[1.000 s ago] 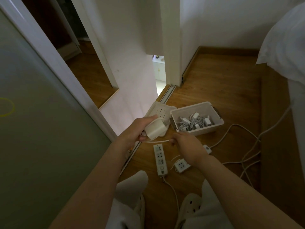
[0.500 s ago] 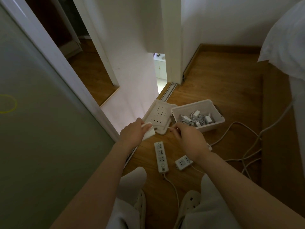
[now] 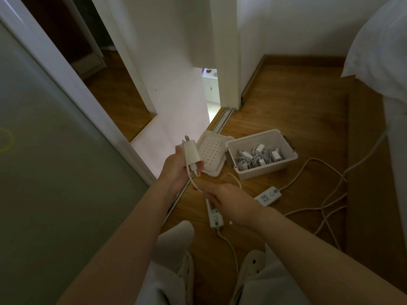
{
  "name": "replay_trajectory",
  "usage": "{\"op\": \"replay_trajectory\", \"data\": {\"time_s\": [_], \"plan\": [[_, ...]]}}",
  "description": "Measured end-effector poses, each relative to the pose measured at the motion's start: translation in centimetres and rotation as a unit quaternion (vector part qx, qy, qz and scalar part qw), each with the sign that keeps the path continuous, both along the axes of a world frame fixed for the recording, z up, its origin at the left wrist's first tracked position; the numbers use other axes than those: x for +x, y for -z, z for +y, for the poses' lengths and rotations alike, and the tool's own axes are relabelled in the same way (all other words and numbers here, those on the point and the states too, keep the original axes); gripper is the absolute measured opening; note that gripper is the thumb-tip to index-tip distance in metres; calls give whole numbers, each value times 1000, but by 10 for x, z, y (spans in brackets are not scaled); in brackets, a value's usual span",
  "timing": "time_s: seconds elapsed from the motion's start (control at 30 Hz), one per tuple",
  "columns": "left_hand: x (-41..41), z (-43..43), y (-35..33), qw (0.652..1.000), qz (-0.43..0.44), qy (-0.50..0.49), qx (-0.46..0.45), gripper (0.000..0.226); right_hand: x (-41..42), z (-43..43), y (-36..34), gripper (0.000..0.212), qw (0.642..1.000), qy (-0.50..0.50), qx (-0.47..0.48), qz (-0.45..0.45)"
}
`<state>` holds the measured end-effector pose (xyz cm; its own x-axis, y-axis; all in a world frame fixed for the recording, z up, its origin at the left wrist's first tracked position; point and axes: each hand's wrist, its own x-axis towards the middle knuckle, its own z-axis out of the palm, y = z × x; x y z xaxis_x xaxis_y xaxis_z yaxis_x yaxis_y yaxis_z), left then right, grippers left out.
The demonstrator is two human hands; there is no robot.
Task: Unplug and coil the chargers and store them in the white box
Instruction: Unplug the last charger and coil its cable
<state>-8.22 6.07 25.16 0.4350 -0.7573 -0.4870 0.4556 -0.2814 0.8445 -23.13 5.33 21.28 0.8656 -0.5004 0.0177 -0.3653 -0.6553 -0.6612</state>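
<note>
My left hand (image 3: pixel 178 170) holds a white charger (image 3: pixel 190 155) upright, its prongs pointing up. The charger's thin white cable (image 3: pixel 193 182) hangs down from it and runs to my right hand (image 3: pixel 229 200), which pinches it; a loop of the cable arches past that hand. The white box (image 3: pixel 262 170) stands open on the wooden floor to the right of my left hand, with several coiled chargers (image 3: pixel 258 158) inside. Its perforated lid (image 3: pixel 212 156) lies beside it on the left.
Two white power strips lie on the floor: a long power strip (image 3: pixel 214 217) partly under my right hand, and a short power strip (image 3: pixel 267 195) to its right. Loose white cords (image 3: pixel 330 201) trail towards the bed (image 3: pixel 383 51). A sliding door (image 3: pixel 44 150) stands at the left. My slippered feet (image 3: pixel 187 274) are below.
My left hand has raised the charger and turned it upright, prongs up. My right hand has dropped lower and drawn the cable down between the hands.
</note>
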Motion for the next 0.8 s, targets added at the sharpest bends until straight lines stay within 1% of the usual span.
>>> {"op": "replay_trajectory", "data": {"time_s": [0.03, 0.07, 0.1, 0.13, 0.27, 0.4, 0.5, 0.53, 0.57, 0.63, 0.67, 0.7, 0.8], "plan": [[0, 1, -2, 996, 86, -11, -32, 30, 0, -1, 3, 35, 1000, -4, 5, 20], [1, 1, -3, 988, 145, -21, -56, 33, -1, -3, 7, 34, 999, -5, 10, 41], [3, 1, -2, 984, 163, -21, -66, 36, -2, -5, 10, 33, 998, -2, 17, 58], [4, 0, -1, 985, 156, -13, -69, 36, -4, -8, 11, 32, 997, 7, 28, 66], [4, 0, -2, 994, 58, 68, -67, 32, -15, -22, 12, 30, 993, 60, 67, 76], [5, -1, -2, 983, 18, 167, -80, 44, -23, -33, 12, 25, 989, 97, 53, 97], [7, -2, 2, 971, -53, 230, -48, 42, -25, -37, 12, 22, 985, 135, 33, 101], [7, -2, 1, 963, -96, 251, -24, 43, -25, -37, 12, 21, 983, 148, 22, 102], [6, -1, -2, 948, -162, 276, 3, 40, -25, -37, 11, 20, 981, 161, 10, 104], [5, 1, -5, 891, -311, 327, 44, 23, -25, -36, 8, 18, 977, 184, -20, 109], [7, 2, -4, 863, -364, 346, 56, 18, -24, -35, 8, 18, 974, 192, -35, 112], [10, 3, -2, 843, -395, 360, 64, 16, -25, -35, 8, 17, 973, 199, -45, 112], [23, 6, 5, 806, -456, 366, 93, 20, -24, -35, 5, 14, 971, 211, -56, 99]]}}
